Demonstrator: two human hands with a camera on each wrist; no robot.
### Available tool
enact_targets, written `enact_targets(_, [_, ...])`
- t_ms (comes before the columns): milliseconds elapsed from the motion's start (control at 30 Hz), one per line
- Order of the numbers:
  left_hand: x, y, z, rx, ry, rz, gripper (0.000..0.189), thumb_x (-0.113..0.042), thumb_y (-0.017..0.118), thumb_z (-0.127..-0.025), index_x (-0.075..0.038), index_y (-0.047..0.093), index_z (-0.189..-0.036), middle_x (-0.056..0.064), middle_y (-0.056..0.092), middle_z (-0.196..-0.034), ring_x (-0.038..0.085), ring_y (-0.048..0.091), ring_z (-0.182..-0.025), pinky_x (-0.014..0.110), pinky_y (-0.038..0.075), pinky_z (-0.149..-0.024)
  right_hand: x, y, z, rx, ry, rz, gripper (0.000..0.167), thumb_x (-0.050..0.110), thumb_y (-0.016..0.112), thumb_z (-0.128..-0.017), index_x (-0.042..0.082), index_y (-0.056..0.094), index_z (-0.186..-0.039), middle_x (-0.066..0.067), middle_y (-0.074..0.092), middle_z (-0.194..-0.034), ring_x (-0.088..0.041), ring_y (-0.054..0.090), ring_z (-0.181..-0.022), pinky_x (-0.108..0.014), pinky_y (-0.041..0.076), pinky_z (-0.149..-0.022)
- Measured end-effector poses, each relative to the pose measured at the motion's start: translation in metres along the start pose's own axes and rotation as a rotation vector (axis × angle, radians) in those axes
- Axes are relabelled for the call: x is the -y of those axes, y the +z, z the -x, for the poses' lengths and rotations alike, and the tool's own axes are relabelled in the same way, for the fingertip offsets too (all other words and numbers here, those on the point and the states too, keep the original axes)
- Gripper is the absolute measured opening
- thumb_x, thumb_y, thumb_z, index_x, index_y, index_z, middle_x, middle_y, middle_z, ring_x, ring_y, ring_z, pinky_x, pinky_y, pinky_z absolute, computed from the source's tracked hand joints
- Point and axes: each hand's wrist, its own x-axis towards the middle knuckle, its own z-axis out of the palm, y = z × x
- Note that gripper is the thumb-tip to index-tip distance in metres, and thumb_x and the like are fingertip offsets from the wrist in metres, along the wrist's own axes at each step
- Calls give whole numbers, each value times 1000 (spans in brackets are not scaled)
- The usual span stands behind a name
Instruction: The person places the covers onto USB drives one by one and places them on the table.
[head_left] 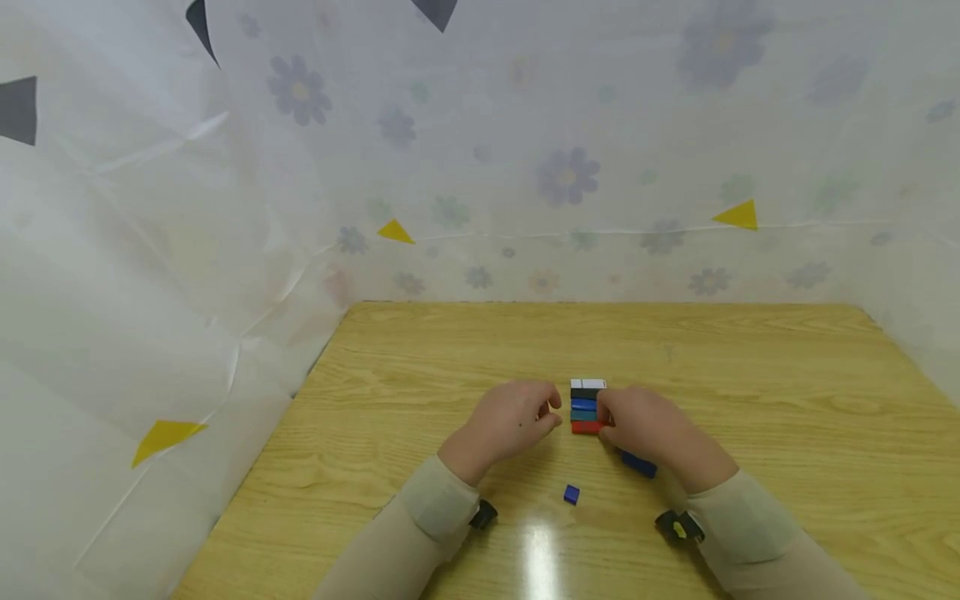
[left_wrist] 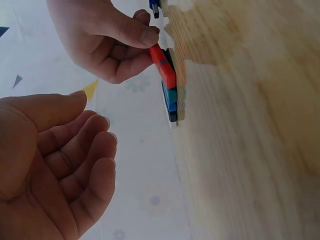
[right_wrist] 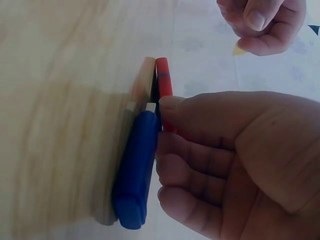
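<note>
Several USB flash drives lie side by side in a row: a white one (head_left: 592, 383), a black one, blue ones (head_left: 583, 405), a teal one (head_left: 582, 415) and a red one (head_left: 587, 427) at the near side. My right hand (head_left: 648, 429) pinches the red flash drive (left_wrist: 164, 70) between thumb and fingers at its right end. My left hand (head_left: 510, 425) hovers just left of the row, its fingers loosely curled around nothing. Beside my right hand lies a dark blue flash drive (right_wrist: 135, 165), its metal plug (left_wrist: 155, 10) bare. Closer to me sits a small blue cap (head_left: 572, 494).
The wooden table (head_left: 420, 350) extends around the row on every side. White sheeting with flower prints (head_left: 480, 150) rises behind the table and along its left side, with yellow and dark triangles on it.
</note>
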Motion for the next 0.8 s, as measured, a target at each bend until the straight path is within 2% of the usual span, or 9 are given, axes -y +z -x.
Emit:
enact_targets(200, [-1,0,-1,22,0,-15,21,-32,68,-99,-18,70,-114,-12,63,-88,1,55,-72,21,47,-63,-2,2,-2,-16,18,13,19,17,77,-90,16,59,-86,4,56,-71,-16,49,-60,-32,42,-56])
enact_targets(433, [-3,2,0,92,10,-26,20,-30,69,-99,-18,69,-115,-11,66,-91,2,57,-74,22,48,-65,-2,-1,1,-32,23,5,16,20,75,-91,15,60,-91,4,56,-71,-15,49,-57,-32,41,-53])
enact_targets(667, [-11,8,1,175,97,-90,16,-29,70,-98,-20,71,-112,-14,67,-90,0,55,-71,21,46,-64,-1,-15,7,-51,55,-21,2,17,61,-94,15,60,-93,4,56,-69,-16,48,-56,-33,39,-52])
enact_targets(800, [-16,14,4,217,149,-53,15,-21,68,-98,-20,73,-112,-14,68,-96,-2,55,-73,19,47,-67,-3,-21,9,-51,43,8,3,18,58,-96,16,60,-94,4,55,-72,-16,48,-59,-34,39,-53])
